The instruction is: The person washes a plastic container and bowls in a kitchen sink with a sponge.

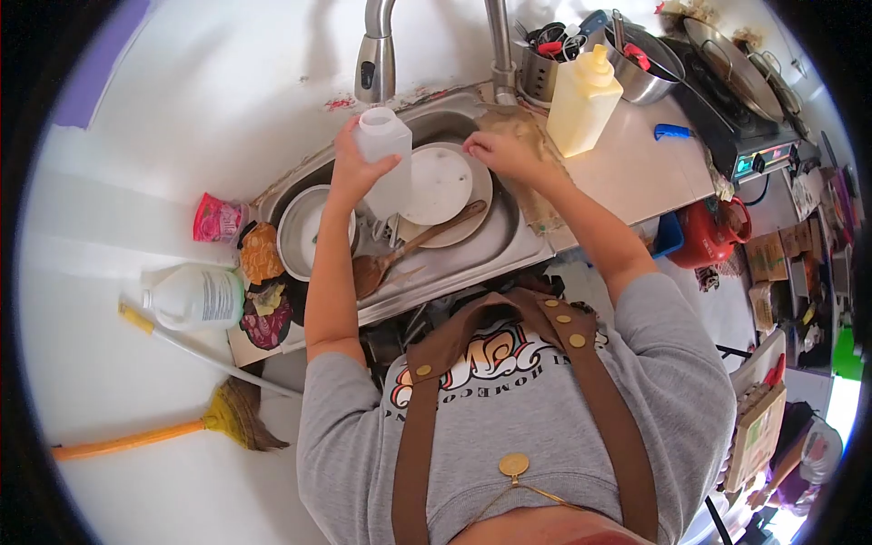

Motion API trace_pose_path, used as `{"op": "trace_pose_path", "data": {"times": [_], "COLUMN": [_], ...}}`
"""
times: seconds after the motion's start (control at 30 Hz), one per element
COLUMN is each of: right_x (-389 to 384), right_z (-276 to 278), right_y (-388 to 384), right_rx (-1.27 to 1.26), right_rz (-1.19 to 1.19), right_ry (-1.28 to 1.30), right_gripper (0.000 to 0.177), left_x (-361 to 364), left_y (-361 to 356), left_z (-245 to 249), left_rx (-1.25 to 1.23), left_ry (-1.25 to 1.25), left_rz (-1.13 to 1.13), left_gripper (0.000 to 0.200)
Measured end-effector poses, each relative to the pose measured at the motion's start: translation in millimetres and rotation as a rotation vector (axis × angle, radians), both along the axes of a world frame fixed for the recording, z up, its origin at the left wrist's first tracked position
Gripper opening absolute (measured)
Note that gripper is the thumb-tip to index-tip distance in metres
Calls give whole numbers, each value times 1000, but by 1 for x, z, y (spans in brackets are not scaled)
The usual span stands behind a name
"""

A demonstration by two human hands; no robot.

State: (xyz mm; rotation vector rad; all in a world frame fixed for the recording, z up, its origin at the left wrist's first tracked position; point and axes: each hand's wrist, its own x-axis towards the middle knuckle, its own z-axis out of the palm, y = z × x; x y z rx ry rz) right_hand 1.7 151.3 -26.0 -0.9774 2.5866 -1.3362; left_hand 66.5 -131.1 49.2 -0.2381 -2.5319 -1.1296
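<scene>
My left hand (352, 173) is wrapped around a translucent white square bottle (389, 150) with an uncapped mouth, held upright over the sink (472, 263) just below the tap's spray head (374, 71). My right hand (500, 153) hovers by the sink's right side, its fingers drawn together. Whatever it may hold is too small to make out. Beneath the hands, white plates (436, 186) lie stacked in the sink, with a wooden spoon (427, 241) across them. A round metal pan (304, 232) rests on the left, partly hidden by my left forearm.
A pale yellow squeeze bottle (581, 104) stands on the right counter, near a utensil holder (539, 73), a metal pot (640, 68) and a stove (740, 118). Left of the sink are a plastic jug (195, 298) and a pink packet (218, 218). A broom (232, 418) lies lower left.
</scene>
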Motion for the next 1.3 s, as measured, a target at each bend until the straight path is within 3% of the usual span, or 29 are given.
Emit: {"op": "trace_pose_path", "data": {"times": [0.23, 0.33, 0.43, 0.53, 0.73, 0.83, 0.93, 1.03, 1.13, 1.23, 1.3], "right_x": [11, 13, 16, 21, 21, 19, 17, 27, 45, 46, 49], "right_z": [-13, -17, -17, -15, -14, -16, -10, 5, 22, 17, 12], "right_y": [14, 14, 14, 15, 16, 14, 9, -13, -36, -53, -56], "right_rx": [28, -10, -33, -28, 67, 42, 29, -284, -348, -514, -468], "right_rz": [23, 5, -19, -19, 21, 18, -10, 79, 196, 286, 168], "right_ry": [101, 184, 199, 228, 254, 236, 11, -344, -436, -487, -280], "right_gripper": [20, 19, 19, 20, 22, 22, 24, 51, 90, 111, 110], "left_x": [-12, 1, 3, -1, 2, -1, -2, 1, -1, -5, -2], "left_y": [-7, 6, 14, 9, 17, 13, 10, 22, 31, 33, 36], "left_z": [-6, 8, 8, -3, 2, -5, -3, 3, 4, 2, 6], "left_rx": [4, -128, 404, -196, 372, 96, 452, 250, 813, 1021, 918], "left_ry": [103, 165, -71, 198, -78, 122, -63, 39, -203, -186, -175], "left_rz": [-4, 19, -58, 71, -1, 119, 45, 22, -49, -188, -110], "left_gripper": [88, 90, 89, 85, 80, 80, 81, 82, 81, 80, 84]}}
